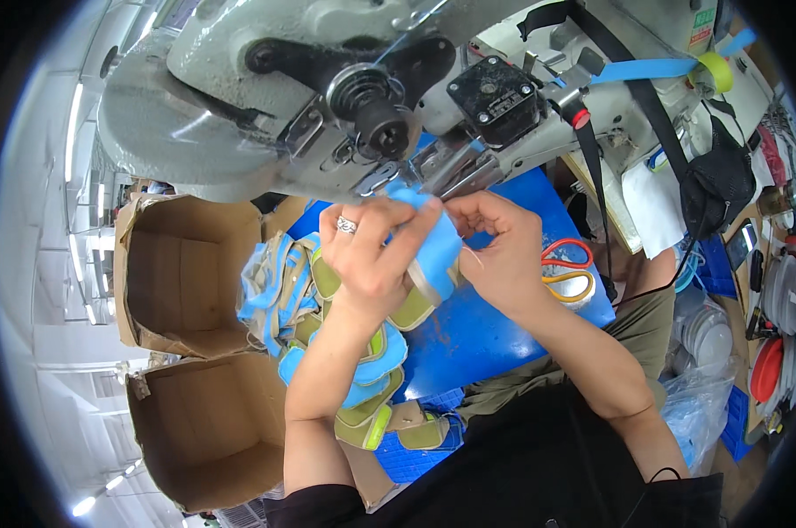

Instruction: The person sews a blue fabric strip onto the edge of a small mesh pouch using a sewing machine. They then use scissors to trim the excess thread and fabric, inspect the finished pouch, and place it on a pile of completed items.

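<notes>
A curved fabric piece (438, 249), light blue with beige and olive parts, sits under the head of a grey sewing machine (231, 114). My left hand (372, 251), a ring on one finger, is closed on its left side, with the fingertips over the blue face. At its right edge the curled fingers of my right hand (503, 251) pinch the material; their exact hold is partly hidden. The fabric's upper end reaches the metal guide (458, 167) below the machine head. Joined blue and olive fabric pieces (380, 352) hang beneath my left forearm.
Scissors (567, 271) with red and yellow handles lie on the blue tabletop (495, 343) beside my right wrist. Two open cardboard boxes (138, 273) stand at the left, near bundled blue and beige strips (279, 286). Blue tape (644, 70) runs along the machine at the upper right.
</notes>
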`<state>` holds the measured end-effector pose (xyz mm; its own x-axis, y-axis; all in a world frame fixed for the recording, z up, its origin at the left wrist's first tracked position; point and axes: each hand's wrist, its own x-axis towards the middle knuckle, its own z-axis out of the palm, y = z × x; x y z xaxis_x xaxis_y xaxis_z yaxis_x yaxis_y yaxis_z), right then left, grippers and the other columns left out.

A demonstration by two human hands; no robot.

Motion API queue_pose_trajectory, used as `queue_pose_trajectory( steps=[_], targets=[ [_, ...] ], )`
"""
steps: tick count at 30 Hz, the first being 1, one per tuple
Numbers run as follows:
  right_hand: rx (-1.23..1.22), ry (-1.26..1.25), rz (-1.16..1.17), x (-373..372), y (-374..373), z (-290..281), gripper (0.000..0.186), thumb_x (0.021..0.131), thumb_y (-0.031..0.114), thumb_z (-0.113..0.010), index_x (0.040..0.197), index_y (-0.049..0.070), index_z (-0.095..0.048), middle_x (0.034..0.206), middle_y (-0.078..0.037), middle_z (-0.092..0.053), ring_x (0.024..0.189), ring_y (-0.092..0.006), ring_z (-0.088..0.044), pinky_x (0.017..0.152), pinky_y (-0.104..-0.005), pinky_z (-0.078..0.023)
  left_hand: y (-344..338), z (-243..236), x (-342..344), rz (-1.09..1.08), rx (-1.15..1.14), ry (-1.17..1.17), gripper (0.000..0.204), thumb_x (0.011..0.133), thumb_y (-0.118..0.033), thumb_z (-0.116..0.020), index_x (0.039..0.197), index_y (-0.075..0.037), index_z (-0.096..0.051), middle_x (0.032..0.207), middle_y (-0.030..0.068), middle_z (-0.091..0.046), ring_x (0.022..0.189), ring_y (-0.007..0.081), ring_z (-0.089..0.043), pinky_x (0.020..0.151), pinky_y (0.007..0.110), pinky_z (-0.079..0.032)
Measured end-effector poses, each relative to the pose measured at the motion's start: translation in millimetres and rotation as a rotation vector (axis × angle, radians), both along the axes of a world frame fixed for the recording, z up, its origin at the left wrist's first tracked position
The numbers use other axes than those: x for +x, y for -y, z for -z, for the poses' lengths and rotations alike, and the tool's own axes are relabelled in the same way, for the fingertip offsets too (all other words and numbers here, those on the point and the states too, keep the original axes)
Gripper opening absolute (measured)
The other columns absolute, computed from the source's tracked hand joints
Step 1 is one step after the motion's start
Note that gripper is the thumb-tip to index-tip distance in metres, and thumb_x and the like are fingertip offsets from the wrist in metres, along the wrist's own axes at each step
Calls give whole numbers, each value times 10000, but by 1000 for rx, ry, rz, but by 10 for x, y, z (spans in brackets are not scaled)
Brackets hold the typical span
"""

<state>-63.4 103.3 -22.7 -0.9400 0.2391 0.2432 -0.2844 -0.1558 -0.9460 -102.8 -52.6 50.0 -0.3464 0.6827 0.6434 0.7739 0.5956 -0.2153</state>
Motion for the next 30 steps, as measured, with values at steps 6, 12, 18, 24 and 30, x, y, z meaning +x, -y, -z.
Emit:
queue_pose_trajectory(
  steps=[6, 12, 18, 24, 30],
  targets=[
    [-156, 92, -78, -12, -12, -36, 195, 793, -29, -747, 986, -1, -736, 853, -75, -750, 768, -113, -708, 696, -262, -558, 10, -47, -13, 44, -41, -44, 339, 664, -220, -780, 985, -113, -797, 863, 2, -670, 822, 185, -653, 768, 349, -397],
    [-173, -2, -6, 1, 44, 8, 182, 816, 25, -792, 986, 14, -729, 833, -56, -714, 723, -103, -673, 648, -254, -541, 25, 58, -1, 98, 194, 146, 243, 737, -61, -817, 962, -34, -729, 926, 99, -715, 887, 270, -677, 827, 378, -516],
    [-8, -81, 41, 13, 29, 109, 211, 819, 52, -811, 1009, 31, -722, 844, -63, -683, 695, -128, -667, 618, -261, -535, 4, 88, 85, 64, 221, 184, 270, 714, -73, -813, 976, -34, -757, 940, 106, -697, 932, 276, -674, 844, 374, -518],
    [-52, -66, -32, -9, 56, 185, 199, 835, 22, -786, 1024, 26, -726, 847, -68, -701, 702, -119, -675, 632, -262, -542, -18, 94, 103, 55, 50, 8, 305, 640, -146, -829, 939, -100, -789, 876, 14, -670, 840, 220, -682, 774, 349, -448],
    [-216, 111, -263, 26, -136, 39, 182, 889, 6, -733, 1069, -18, -730, 874, -35, -724, 760, -66, -666, 677, -235, -544, -65, 131, 38, 33, 112, 3, 310, 661, -194, -772, 967, -155, -804, 857, -23, -629, 799, 161, -642, 770, 340, -386]
  ],
)
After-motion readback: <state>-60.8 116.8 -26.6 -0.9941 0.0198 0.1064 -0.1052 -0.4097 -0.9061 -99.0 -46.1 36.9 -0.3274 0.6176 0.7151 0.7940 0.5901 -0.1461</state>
